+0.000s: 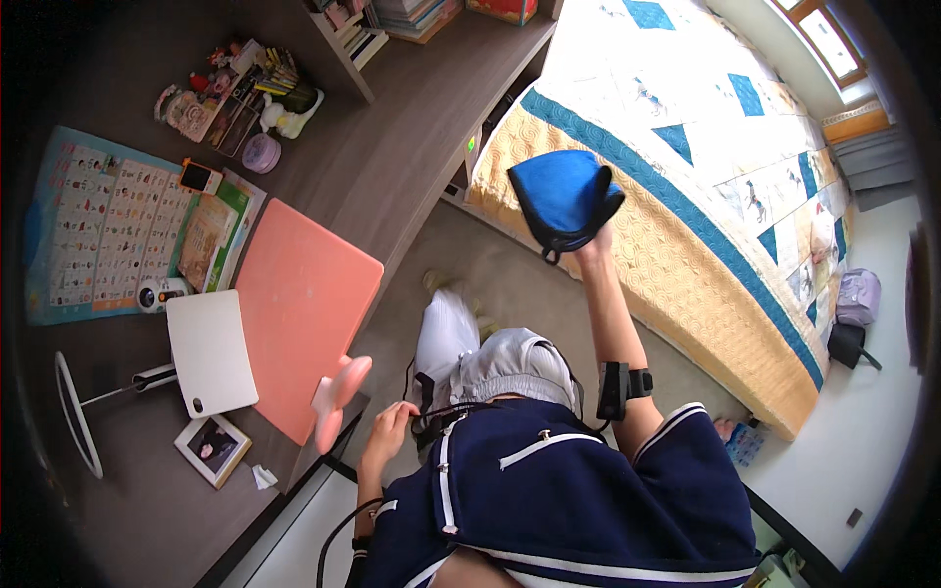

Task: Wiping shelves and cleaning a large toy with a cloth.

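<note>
My right hand (597, 246) is stretched out in front of me and grips a folded blue cloth (560, 192) with black edging and a small black loop. The cloth hides most of the fingers. It is held up in the air, with the floor and the side of the bed behind it in the picture. Down by my waist is my left hand (388, 434), its fingers bent beside a thin black cable (448, 409). Whether those fingers pinch the cable, I cannot tell.
A dark wooden desk (397, 140) runs along the left, carrying a pink board (301, 294), a white tablet (213, 353), a photo frame (213, 450) and a round mirror (77, 415). A bed with a patchwork quilt (706, 191) stands at the right. Grey floor (507, 287) lies between them.
</note>
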Demonstrator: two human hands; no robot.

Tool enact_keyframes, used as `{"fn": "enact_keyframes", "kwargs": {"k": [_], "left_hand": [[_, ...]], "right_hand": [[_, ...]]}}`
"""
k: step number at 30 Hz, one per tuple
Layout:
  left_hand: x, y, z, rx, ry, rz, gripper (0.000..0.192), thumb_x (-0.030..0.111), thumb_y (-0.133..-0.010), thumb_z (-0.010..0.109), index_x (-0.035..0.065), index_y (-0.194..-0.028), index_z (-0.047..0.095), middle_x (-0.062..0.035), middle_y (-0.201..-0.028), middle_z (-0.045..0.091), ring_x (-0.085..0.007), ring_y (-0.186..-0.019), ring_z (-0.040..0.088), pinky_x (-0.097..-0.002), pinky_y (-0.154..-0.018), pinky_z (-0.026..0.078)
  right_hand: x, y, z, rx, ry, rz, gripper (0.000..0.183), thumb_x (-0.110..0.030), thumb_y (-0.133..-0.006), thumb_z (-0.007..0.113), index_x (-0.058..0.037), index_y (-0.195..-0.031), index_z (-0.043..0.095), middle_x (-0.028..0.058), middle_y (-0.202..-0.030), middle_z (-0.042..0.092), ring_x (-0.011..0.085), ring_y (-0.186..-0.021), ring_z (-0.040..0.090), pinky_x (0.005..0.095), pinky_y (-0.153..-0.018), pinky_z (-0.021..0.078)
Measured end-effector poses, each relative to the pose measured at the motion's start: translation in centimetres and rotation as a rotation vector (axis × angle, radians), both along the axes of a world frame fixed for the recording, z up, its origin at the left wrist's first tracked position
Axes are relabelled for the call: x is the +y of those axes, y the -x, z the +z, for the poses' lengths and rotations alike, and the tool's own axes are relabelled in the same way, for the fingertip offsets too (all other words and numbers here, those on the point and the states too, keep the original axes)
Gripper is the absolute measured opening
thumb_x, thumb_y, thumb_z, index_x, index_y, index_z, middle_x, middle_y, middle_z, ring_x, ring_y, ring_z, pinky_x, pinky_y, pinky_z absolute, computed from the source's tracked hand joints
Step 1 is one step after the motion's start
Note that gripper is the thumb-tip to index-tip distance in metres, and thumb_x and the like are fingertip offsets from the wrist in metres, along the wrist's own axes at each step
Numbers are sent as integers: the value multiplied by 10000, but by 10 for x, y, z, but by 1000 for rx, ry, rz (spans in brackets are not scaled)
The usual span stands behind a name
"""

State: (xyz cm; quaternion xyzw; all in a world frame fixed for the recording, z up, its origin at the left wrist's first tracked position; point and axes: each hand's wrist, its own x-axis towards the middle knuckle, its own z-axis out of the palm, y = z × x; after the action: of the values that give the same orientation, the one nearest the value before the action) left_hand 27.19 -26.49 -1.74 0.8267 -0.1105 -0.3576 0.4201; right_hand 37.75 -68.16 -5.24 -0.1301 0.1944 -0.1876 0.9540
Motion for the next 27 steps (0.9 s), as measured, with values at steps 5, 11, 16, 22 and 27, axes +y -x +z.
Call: {"fn": "enact_keyframes", "kwargs": {"k": [5,11,16,22,27], "left_hand": [[-20,-38,25,-76,-21,7,221,181,-878,336,46,-976,482,-133,-971,538,-265,-876,518,-315,-769,392],[-25,-73,0,95,115,113,256,172,-862,343,11,-1010,478,-141,-979,544,-265,-915,516,-317,-805,383],[-43,-88,-10,118,111,99,263,190,-862,347,7,-981,493,-137,-949,556,-260,-889,529,-313,-791,392],[-68,-92,-7,90,47,133,278,212,-862,352,2,-947,513,-132,-913,571,-254,-858,545,-308,-774,402],[-102,-67,6,4,-68,163,291,227,-862,356,-2,-924,525,-128,-890,581,-249,-837,555,-305,-763,409]], "right_hand": [[-8,-53,-22,150,54,134,461,-415,-837,431,-73,-1146,434,93,-1090,513,235,-984,495,383,-871,398],[-32,-165,-4,477,827,101,316,-291,-885,399,-93,-1129,436,29,-824,534,79,-662,508,229,-536,414],[-66,-261,-18,748,1464,-44,383,-268,-861,410,-73,-1189,375,230,-1083,495,346,-994,495,338,-825,388],[-83,-341,-56,668,2162,185,407,-304,-830,437,-163,-1206,367,98,-1272,353,301,-1207,285,600,-926,144],[-18,-338,-91,473,2535,278,432,-361,-824,411,-209,-1227,377,60,-1303,328,280,-1229,236,543,-963,134]]}}
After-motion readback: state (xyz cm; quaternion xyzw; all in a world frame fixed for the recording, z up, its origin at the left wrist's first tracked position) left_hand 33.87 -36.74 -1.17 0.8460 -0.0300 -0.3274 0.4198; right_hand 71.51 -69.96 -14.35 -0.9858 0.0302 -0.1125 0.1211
